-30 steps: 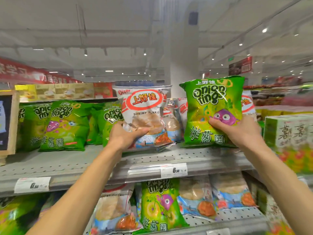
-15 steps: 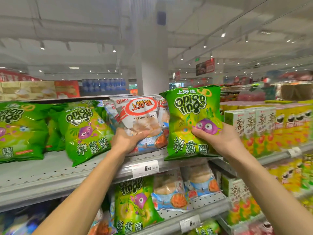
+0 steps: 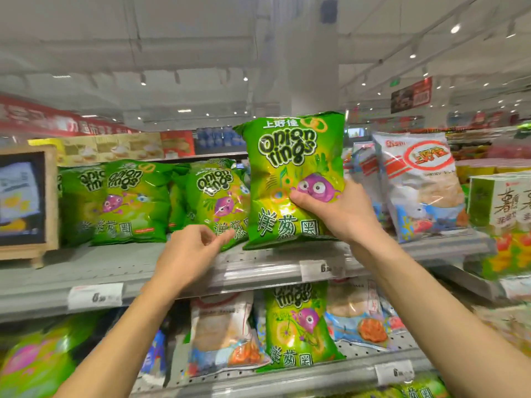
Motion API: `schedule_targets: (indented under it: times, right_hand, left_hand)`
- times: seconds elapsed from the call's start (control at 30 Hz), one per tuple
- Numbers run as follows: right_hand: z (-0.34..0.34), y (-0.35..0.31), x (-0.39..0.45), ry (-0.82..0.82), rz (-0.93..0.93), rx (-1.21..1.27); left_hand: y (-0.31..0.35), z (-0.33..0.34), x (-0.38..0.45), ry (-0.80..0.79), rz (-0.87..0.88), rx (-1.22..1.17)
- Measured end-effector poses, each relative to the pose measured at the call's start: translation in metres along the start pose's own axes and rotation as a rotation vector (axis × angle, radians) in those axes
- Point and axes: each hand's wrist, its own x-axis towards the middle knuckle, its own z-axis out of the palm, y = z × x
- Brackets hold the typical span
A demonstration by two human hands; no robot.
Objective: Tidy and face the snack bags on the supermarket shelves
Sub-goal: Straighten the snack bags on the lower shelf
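Since a second ago the left hand [image 3: 192, 251] has let go of the shrimp bag [image 3: 419, 185], which now stands on the shelf [image 3: 161, 271] at the right, and the right hand [image 3: 336, 214] has carried its onion bag [image 3: 293, 179] leftward across it.

Going left to right: a framed sign [image 3: 27, 201] stands at the shelf's left end. Next to it stands a row of onion bags [image 3: 129, 201], upright and label-out, the last one [image 3: 218, 202] leaning and partly tucked behind the held bag. The left hand hovers just in front of that leaning bag, empty, fingers loosely curled with the forefinger out toward its lower corner; whether it touches is hard to tell. The right hand's grip is clamped on the held bag's lower right part, thumb across the front, fingers behind. That bag is upright, long axis vertical, label facing out, its bottom edge at or just above the shelf deck.

What the next move likely turns on is this: the open slot lies directly under and behind the held bag, between the leaning bag on its left and the shrimp bags on its right. The left hand is nearer the leaning bag and could straighten it while the right sets its bag down. The bag is soft and puffed, so it may tip once released.
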Motion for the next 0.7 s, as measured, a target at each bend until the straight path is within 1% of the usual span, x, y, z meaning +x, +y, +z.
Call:
schedule_targets:
  times: [0.07,0.17,0.27,0.37,0.43,0.57,0.7]
  right_hand:
    - [0.030,-0.008,0.000,-0.045,-0.004,-0.022]
    - [0.072,-0.015,0.001,-0.076,0.047,0.016]
    - [0.105,-0.019,0.004,-0.088,0.085,-0.018]
    - [0.128,-0.020,0.003,-0.151,0.105,-0.060]
    - [0.135,-0.016,0.001,-0.174,0.119,-0.094]
    - [0.130,-0.005,0.003,-0.236,0.180,-0.065]
    - [0.120,0.001,0.007,-0.311,0.182,-0.128]
  left_hand:
    - [-0.017,-0.016,-0.013,-0.025,-0.026,0.079]
    - [-0.037,-0.032,-0.024,-0.037,-0.064,0.184]
    - [-0.048,-0.041,-0.030,-0.012,-0.059,0.205]
    - [-0.049,-0.041,-0.034,0.036,-0.061,0.221]
    - [-0.047,-0.039,-0.036,0.057,-0.067,0.229]
    - [-0.048,-0.035,-0.036,0.093,-0.072,0.237]
    - [-0.045,-0.030,-0.037,0.131,-0.064,0.239]
